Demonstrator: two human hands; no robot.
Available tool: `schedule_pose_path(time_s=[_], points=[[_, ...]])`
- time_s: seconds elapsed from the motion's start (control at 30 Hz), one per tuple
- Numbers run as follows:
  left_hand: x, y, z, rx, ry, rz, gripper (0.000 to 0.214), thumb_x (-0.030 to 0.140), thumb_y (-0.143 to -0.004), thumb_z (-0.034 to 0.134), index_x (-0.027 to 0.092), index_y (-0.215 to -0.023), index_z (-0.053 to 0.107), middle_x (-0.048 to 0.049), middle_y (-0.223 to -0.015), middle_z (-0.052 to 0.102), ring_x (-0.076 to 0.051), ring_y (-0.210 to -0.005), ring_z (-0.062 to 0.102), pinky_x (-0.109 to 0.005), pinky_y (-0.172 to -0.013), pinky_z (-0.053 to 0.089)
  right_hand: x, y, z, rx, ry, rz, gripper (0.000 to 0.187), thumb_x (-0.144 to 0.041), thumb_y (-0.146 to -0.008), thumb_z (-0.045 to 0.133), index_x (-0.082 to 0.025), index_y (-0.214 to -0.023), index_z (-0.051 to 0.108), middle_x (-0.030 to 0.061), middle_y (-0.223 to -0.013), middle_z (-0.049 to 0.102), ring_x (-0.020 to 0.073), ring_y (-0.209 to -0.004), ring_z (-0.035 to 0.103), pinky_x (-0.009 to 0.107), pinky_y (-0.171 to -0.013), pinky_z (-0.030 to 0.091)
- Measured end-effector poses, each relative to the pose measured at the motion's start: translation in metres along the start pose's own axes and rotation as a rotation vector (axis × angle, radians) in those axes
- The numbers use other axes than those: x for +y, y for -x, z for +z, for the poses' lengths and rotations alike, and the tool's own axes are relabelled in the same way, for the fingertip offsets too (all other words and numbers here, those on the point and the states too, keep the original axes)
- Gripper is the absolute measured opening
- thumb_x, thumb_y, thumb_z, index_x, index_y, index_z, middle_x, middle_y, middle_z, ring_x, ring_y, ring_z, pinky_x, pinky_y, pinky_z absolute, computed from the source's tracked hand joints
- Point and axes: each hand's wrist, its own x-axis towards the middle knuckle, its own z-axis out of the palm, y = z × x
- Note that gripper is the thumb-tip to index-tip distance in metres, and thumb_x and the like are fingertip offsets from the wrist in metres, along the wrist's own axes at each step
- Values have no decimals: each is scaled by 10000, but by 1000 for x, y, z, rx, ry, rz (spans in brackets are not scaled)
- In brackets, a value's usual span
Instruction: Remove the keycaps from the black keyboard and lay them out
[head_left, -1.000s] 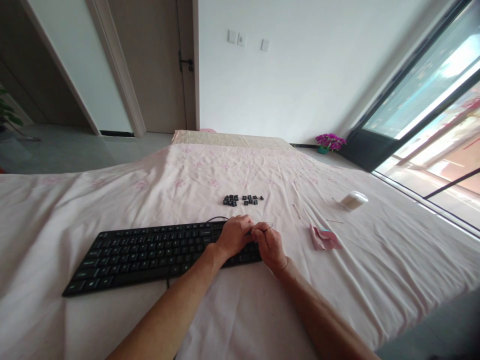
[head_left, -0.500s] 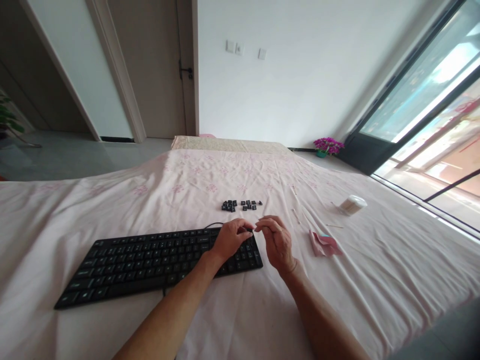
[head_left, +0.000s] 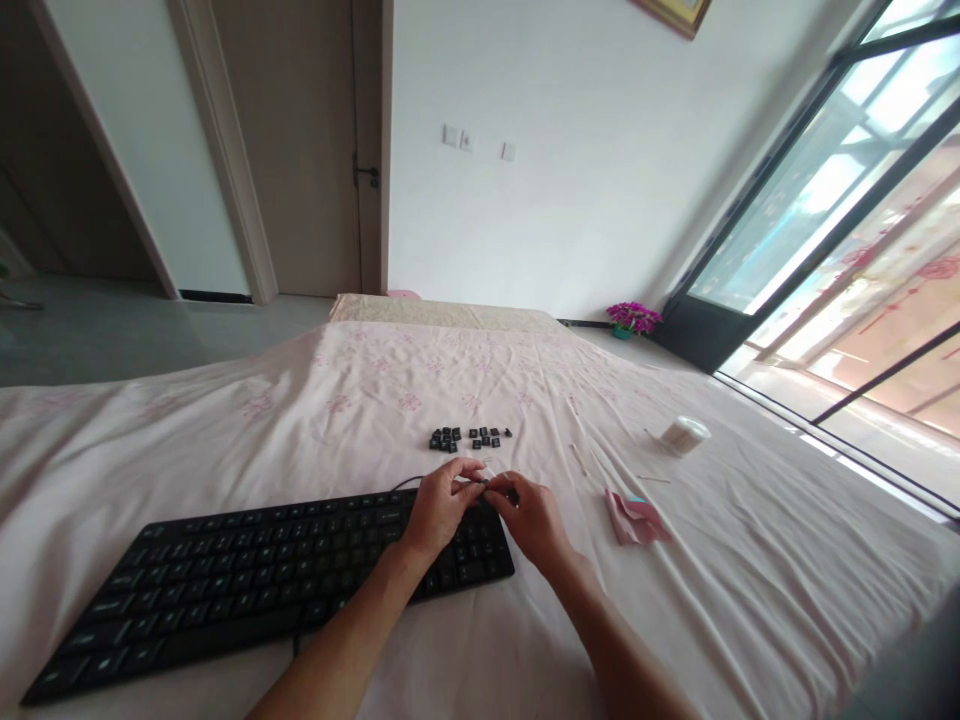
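My left hand (head_left: 438, 508) hovers over the right part of a black keyboard (head_left: 225, 560), thumb and fingers pinched on a tiny dark piece that looks like a keycap. Against it comes my right hand (head_left: 534, 518), its fingertips closed together, and a thin white cotton swab (head_left: 489, 467) sticks up between the two hands. The fingers mostly cover both small things. Beyond the hands several loose black keycaps (head_left: 445, 439) lie in two groups on the pink cloth. The keyboard's number pad is partly hidden by my hands.
To the right lie a folded pink cloth piece (head_left: 634, 518) and a few loose cotton swabs (head_left: 581, 459). Farther right, a clear tub of swabs (head_left: 685, 435) rests on its side. A wrinkled pale pink cover (head_left: 720, 570) spreads under everything. The keyboard's cable (head_left: 407, 482) curves behind it.
My right hand has turned and moved in, so its fingertips now meet those of my left hand. The white swab now shows between them. The view has tilted up slightly.
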Motion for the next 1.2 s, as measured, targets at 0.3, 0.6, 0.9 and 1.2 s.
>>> schedule_pose_path(time_s=[0.3,0.6,0.9,1.2], points=[[-4,1,0,2,-38,39,331,303,-833,565,161,-1128,610,-81,-1030,672,-166,-790,703,-299,-725,582,48,-47,-18,57,-15,198,244,-330,-789,555,-143,-823,708,52,-723,725,188,-610,629,273,-563,436],[-1,1,0,-26,-94,39,278,231,-822,537,160,-1073,633,-75,-1022,685,-150,-770,702,-281,-721,575,80,-79,-16,86,98,310,237,-339,-749,582,-156,-709,727,44,-648,716,191,-628,632,252,-534,365],[1,1,-2,10,-45,25,296,341,-850,548,145,-1049,644,-77,-972,697,-158,-748,698,-259,-668,555,73,-82,-19,96,141,329,233,-373,-745,621,-172,-645,682,47,-610,673,200,-647,610,266,-566,353],[23,12,-23,23,-231,33,245,322,-851,535,181,-986,684,-28,-868,721,-139,-673,674,-238,-663,501,19,-44,-35,37,-119,180,481,-468,-949,301,-174,-787,646,52,-802,678,166,-737,616,256,-647,456]])
